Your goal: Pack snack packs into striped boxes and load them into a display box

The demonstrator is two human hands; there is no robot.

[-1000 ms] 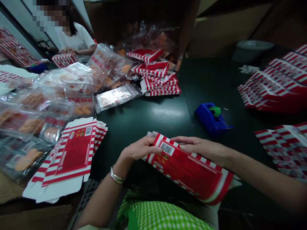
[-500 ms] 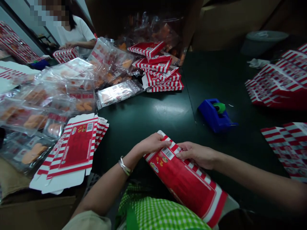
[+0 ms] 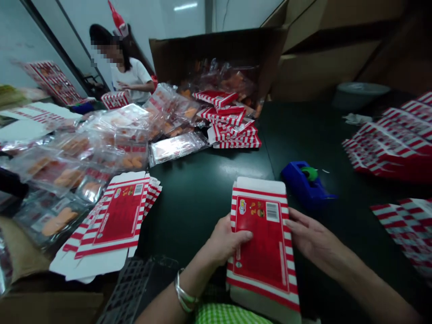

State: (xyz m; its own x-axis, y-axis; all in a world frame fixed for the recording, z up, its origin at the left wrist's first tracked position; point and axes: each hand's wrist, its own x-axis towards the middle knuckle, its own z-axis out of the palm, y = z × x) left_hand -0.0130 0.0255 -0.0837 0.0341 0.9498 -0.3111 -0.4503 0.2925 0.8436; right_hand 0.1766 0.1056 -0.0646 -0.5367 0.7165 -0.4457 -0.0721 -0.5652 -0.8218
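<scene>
A red-and-white striped carton [image 3: 259, 252] stands unfolded in front of me, its barcode side facing up and its white end flap at the far end. My left hand [image 3: 227, 240] grips its left side, thumb lying across the red panel and the other fingers hidden behind. At the right edge, my right hand [image 3: 310, 231] holds the carton with its fingertips; part of its fingers is hidden. The carton's near end looks open. To the left lies a stack of flat cartons [image 3: 118, 220]. A blue tape dispenser [image 3: 305, 184] with a green core sits beyond my right hand.
Clear bags with orange pieces [image 3: 70, 175] are heaped at the left. Striped cartons [image 3: 232, 121] are piled at the back, before a large cardboard box [image 3: 168, 58]. More striped cartons [image 3: 394, 139] lie right. A co-worker [image 3: 135, 74] handles a carton at the back left.
The carton has turned from slanted to nearly upright in view, its end flap now showing. My left hand has shifted to its left side, my right to its right edge. The view has tilted up.
</scene>
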